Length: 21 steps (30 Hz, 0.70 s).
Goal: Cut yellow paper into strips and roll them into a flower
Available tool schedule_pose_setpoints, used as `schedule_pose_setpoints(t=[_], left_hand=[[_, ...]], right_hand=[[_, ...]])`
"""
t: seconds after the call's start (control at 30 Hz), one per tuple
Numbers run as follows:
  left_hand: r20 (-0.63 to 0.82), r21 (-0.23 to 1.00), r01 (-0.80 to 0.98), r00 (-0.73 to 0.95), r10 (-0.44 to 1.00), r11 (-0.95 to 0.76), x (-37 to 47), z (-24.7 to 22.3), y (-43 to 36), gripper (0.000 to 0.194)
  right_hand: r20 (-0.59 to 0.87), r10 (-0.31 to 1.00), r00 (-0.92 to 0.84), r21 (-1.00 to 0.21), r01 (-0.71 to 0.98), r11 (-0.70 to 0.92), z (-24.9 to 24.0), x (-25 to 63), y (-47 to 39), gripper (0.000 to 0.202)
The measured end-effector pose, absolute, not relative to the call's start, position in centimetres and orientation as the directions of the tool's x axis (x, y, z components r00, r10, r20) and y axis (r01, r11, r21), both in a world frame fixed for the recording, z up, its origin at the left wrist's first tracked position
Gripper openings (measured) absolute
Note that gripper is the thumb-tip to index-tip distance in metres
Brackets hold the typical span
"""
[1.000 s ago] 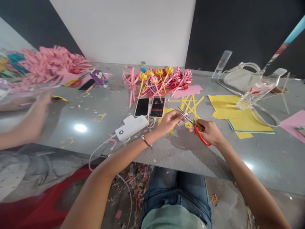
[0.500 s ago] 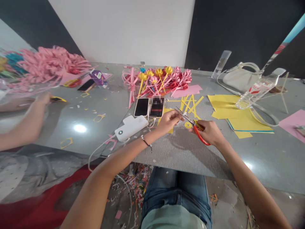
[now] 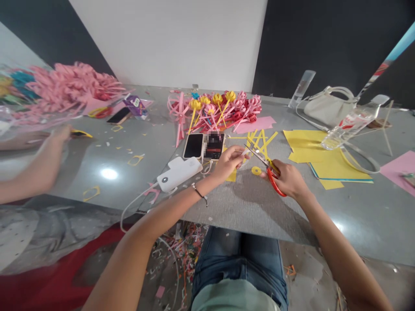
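My right hand (image 3: 287, 176) grips red-handled scissors (image 3: 275, 183), whose blades point up and left toward my other hand. Pinched in the fingers of my left hand (image 3: 231, 160) is a small whitish strip (image 3: 245, 151), close to the blade tips. A yellow paper ring (image 3: 256, 170) lies on the table just below the blades. Behind them are crossed yellow paper strips (image 3: 262, 142), and a yellow paper piece (image 3: 231, 175) lies partly beneath my left hand.
Two phones (image 3: 193, 146) and a white power bank (image 3: 179, 173) with a cable are left of centre. Paper flowers (image 3: 223, 106) lie behind. Yellow sheets (image 3: 309, 144), a bottle (image 3: 352, 123) and a white bag (image 3: 329, 106) are at right. Another person's hands (image 3: 60, 138) are at far left.
The scissors have shifted slightly right, away from my left hand, and their blades look closer together. My left hand has moved up a little. A small white bit is near the blades.
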<state>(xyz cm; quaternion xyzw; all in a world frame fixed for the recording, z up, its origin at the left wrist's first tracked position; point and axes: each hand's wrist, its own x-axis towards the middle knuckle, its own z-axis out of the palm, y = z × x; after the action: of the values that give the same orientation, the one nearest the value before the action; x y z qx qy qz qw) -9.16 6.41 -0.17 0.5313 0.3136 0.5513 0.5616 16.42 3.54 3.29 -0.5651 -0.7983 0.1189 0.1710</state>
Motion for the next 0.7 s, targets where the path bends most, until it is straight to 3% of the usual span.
schedule_pose_setpoints(t=[0.7], left_hand=[[0.239, 0.968, -0.134, 0.25, 0.938, -0.211, -9.89, -0.13, 6.52, 0.027]], right_hand=[[0.121, 0.944, -0.308, -0.354, 0.875, 0.331, 3.14, 16.29, 3.78, 0.059]])
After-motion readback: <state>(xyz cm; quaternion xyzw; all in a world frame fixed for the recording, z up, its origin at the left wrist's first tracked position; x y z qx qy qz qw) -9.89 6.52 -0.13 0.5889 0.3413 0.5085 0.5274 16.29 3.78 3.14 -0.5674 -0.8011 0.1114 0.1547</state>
